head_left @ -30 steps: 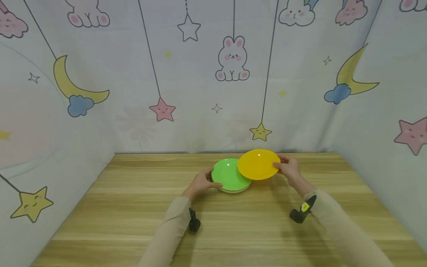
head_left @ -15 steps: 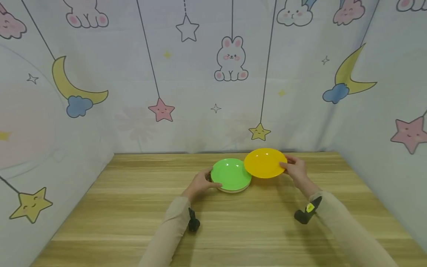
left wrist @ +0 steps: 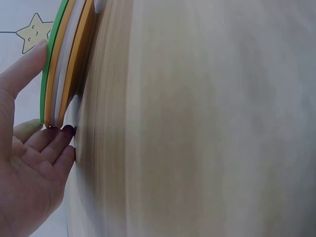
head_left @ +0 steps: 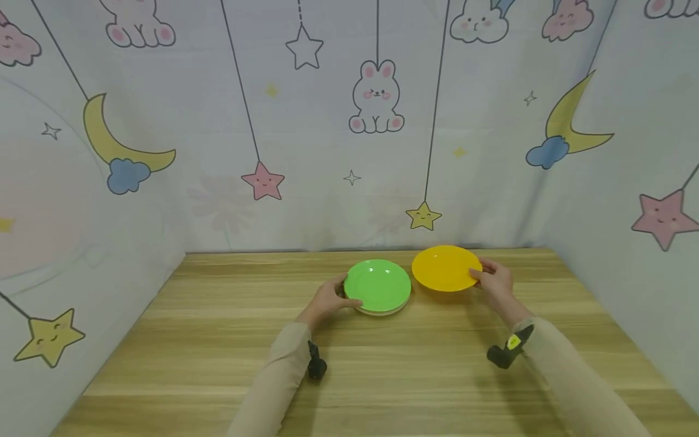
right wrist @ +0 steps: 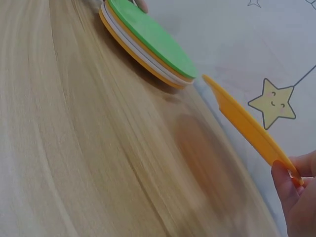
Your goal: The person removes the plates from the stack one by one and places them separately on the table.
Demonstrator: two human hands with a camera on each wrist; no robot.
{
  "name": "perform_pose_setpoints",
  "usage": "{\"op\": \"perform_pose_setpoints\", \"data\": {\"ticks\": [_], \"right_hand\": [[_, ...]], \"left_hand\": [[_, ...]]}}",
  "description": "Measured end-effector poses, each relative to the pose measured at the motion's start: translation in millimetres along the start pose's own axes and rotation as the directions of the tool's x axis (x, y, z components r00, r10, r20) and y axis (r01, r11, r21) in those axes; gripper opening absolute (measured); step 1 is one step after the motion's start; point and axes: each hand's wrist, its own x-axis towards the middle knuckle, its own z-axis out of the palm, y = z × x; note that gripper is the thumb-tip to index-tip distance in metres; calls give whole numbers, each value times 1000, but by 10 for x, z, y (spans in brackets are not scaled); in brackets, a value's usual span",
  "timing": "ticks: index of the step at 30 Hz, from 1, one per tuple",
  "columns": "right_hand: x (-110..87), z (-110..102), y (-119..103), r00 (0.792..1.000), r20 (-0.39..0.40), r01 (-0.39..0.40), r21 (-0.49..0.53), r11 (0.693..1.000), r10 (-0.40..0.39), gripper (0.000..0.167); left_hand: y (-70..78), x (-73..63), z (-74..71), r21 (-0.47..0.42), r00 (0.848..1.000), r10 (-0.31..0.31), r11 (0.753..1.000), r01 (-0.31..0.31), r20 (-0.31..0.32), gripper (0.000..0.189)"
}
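Observation:
My right hand (head_left: 496, 284) pinches the right rim of a yellow-orange plate (head_left: 445, 268), thumb on top. In the right wrist view this plate is tilted and raised, its shadow on the table beneath. To its left, a green plate (head_left: 378, 285) tops a stack of several plates; white and orange rims (left wrist: 64, 64) show under it in the left wrist view. My left hand (head_left: 329, 297) holds this stack at its left front edge, with the thumb against the green plate and the fingers at the lower rims.
The stack stands on a wood-grain table (head_left: 229, 340), toward its back edge. Behind and on both sides hangs a pale cloth (head_left: 306, 133) printed with stars, moons and rabbits. A black wrist camera (head_left: 317, 364) sits on each sleeve.
The right hand has carried the yellow-orange plate rightward, from overlapping the green plate to beside it with a gap, and slightly lower. The left hand and stack have stayed put.

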Motion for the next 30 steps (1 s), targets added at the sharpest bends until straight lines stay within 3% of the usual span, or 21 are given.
{"op": "perform_pose_setpoints", "data": {"ticks": [9,30], "right_hand": [[59,-26,113,999,-42,-35,-16,999,35,52],[75,7,373,994,-105,0,-150,989,-16,49]], "left_hand": [[8,1,7,0,1000,-5,1000,5,2,89],[31,-17,7,-7,1000,-6,1000,6,-7,88]]}}
